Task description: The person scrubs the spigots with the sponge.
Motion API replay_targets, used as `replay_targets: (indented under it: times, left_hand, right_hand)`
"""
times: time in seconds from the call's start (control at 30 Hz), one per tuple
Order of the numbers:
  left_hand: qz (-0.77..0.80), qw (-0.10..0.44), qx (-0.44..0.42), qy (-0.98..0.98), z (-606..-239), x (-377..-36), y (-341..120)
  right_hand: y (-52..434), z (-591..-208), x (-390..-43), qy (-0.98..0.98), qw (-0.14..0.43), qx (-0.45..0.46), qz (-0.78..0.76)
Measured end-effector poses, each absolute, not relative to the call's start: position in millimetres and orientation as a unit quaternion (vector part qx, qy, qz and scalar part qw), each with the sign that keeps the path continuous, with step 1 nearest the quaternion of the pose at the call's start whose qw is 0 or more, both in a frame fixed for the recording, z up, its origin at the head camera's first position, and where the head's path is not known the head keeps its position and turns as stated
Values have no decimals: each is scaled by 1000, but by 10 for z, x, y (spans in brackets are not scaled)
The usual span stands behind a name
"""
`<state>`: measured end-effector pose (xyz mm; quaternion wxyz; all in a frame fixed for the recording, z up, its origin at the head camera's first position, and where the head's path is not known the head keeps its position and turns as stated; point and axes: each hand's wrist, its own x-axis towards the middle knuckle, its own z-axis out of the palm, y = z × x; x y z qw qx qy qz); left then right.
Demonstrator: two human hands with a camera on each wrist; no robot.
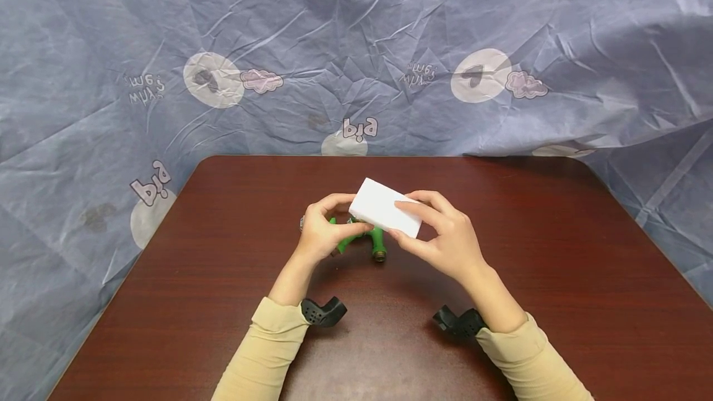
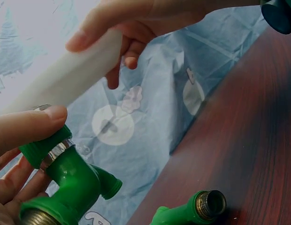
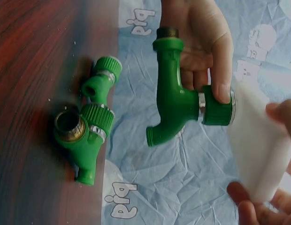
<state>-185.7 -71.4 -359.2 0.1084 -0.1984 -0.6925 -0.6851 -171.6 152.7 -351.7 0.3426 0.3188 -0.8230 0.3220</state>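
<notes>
Dark red-brown wooden table [image 1: 557, 277], rounded corners. Behind it, crumpled grey-blue cloth backdrop [image 1: 356, 36], printed with pale circles, pink clouds, mirrored lettering.

Glossy green plastic tap [image 3: 180, 93] with brass thread; matt white sponge [image 1: 385, 207]; polished wood table [image 1: 557, 265].

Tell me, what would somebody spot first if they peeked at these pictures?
Probably the white block in the middle, pinched in the right hand above the dark red table. Next, the bright green tap that the left hand holds beside the block, with two more green taps lying on the table. Behind it all hangs a crinkly blue sheet with cartoon pictures.
</notes>
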Motion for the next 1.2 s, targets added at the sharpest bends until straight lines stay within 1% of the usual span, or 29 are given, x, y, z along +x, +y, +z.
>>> replay_targets:
  times: [0.1, 0.2, 0.37, 0.67, 0.9, 1.2]
  left_hand:
    - [-682, 121, -194, -695, -3650, -1900, -720]
    - [-675, 142, -198, -697, -3552, -1845, -723]
    - [-680, 163, -201, -686, -3482, -1814, -740]
    - [-727, 136, -180, -649, -3489, -1831, -751]
    - [-707, 151, -184, -666, -3479, -1823, -747]
    - [-708, 116, -188, -670, -3467, -1816, -755]
  right_hand:
    - [1560, -3519, -1732, -828, 356, 287, 324]
    - [1599, -3503, -1742, -830, 358, 268, 333]
    - [1628, -3479, -1738, -827, 345, 278, 347]
    - [1598, -3515, -1747, -820, 348, 309, 334]
    - [1586, -3550, -1750, -826, 353, 302, 320]
    - [1567, -3559, -1748, -835, 352, 288, 309]
